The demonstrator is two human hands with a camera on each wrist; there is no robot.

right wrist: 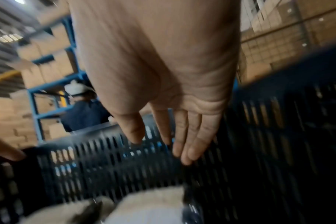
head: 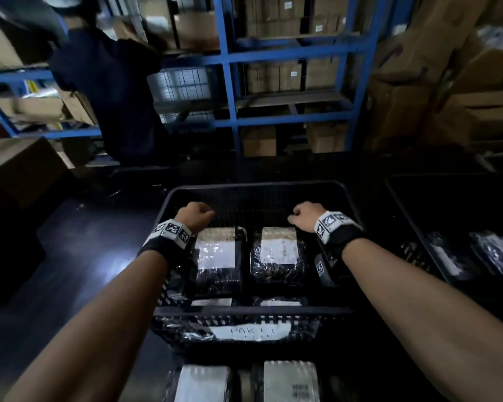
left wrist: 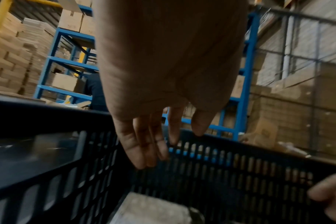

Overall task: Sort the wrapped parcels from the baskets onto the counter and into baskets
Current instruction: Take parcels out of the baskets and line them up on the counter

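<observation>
A black slatted basket [head: 253,185] in front of me holds several wrapped parcels. Two lie on top side by side: a left parcel [head: 218,256] and a right parcel [head: 278,255], both in clear film with white labels. My left hand [head: 196,216] hovers over the far end of the left parcel and my right hand [head: 305,214] over the far end of the right one. In the wrist views the left hand's fingers [left wrist: 148,144] and the right hand's fingers [right wrist: 184,141] hang loosely toward the basket's far wall [left wrist: 220,174], holding nothing. A parcel top [right wrist: 148,207] shows below the right hand.
A white handwritten label [head: 250,332] is on the basket's near wall. Two more parcels [head: 204,384] [head: 291,381] lie nearer to me. A second black basket [head: 453,178] with dark parcels stands at right. A person in dark clothes [head: 114,91] works at blue shelving [head: 230,82] stacked with cartons.
</observation>
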